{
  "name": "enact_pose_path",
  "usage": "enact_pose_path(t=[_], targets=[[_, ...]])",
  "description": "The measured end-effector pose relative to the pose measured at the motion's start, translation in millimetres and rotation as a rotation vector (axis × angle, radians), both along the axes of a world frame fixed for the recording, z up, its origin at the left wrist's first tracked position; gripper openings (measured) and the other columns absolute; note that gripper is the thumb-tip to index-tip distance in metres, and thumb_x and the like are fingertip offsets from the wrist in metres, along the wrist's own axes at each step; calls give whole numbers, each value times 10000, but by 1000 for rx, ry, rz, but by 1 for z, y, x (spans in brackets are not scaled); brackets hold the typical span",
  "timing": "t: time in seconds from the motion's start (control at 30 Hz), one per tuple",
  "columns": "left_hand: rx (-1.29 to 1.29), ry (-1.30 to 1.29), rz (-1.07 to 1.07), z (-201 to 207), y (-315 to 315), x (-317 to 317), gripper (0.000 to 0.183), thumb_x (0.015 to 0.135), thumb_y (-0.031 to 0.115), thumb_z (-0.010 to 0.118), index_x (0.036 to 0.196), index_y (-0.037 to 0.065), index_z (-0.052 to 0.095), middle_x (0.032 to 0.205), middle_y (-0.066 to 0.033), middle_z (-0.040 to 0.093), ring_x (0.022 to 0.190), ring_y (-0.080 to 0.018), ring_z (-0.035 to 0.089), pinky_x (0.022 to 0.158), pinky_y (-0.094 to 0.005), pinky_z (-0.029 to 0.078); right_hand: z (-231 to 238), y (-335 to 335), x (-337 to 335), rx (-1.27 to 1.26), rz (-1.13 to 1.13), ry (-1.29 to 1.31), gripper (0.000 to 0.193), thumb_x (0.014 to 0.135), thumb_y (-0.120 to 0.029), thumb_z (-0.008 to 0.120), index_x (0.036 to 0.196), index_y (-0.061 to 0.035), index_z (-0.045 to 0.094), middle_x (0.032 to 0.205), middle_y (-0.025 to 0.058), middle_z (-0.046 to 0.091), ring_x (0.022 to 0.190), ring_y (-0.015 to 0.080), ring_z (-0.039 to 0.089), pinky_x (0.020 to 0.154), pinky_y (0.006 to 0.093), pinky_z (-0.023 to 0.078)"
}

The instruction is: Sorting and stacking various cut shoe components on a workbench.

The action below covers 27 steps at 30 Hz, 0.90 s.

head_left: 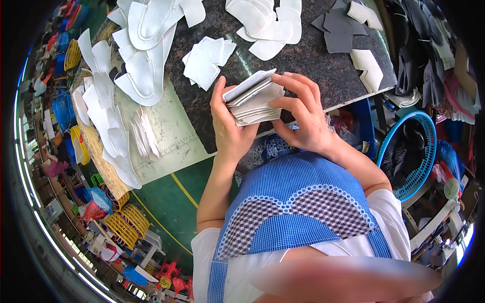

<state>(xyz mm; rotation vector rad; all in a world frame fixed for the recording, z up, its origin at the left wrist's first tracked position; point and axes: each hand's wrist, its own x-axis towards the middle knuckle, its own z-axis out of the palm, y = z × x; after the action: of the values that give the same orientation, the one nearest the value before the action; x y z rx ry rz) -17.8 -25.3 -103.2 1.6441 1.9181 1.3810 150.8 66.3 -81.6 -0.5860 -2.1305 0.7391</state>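
I count one pale stack (257, 105), left hand (231, 127) gripping one side, right hand (309, 120) holding the other, fingers bent

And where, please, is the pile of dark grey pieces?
In the head view, the grey pile lies at upper right on the speckled tabletop, beyond the right hand, beside two angled white pieces.

The held stack (258, 107) is white to pale grey; the apron (298, 169) is fine blue-and-white check, with dark-and-white patterned panels (326, 212) and dotted pale blue trim (287, 207); the slab (310, 65) is speckled blackish brown, the floor (159, 199) green with yellow lines (184, 190), the round basket (433, 139) turquoise, the sleeves (206, 248) white, and one cluster of flat pieces (337, 35) dark grey
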Motion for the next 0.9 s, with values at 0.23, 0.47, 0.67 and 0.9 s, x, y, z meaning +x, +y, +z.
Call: enact_pose_path(t=[0.23,0.47,0.67,0.9], targets=[[-20,-59,2,-1,1,1,950,787,155,835,1517,-11,252,1258,-174,525,1105,-322,576,951,-420,484,-7,6,0,74,25,1,482,622,-1,773,1077,-68,628,1158,126,608,1160,364,556,963,456,485],[-103,16,-40,9,-11,-7,614,794,97,770,1321,8,470,1164,-166,596,1098,-339,589,974,-449,465,-3,11,-9,-63,128,65,481,669,-18,794,1109,-18,598,1147,157,615,1050,356,590,913,427,487],[-27,-715,294,27,-82,-40,426,901,114,680,1277,-19,528,1159,-106,645,1023,-169,622,904,-330,498,31,48,-36,-124,356,10,402,803,-232,797,1123,-28,663,1069,116,661,967,285,620,854,375,509],[-319,-518,691,23,-114,-110,470,920,183,667,1309,-48,543,1249,-150,622,1125,-240,598,978,-365,459,21,108,-127,618,369,-320,148,753,-123,730,874,-67,665,928,38,639,965,224,612,859,347,518]])
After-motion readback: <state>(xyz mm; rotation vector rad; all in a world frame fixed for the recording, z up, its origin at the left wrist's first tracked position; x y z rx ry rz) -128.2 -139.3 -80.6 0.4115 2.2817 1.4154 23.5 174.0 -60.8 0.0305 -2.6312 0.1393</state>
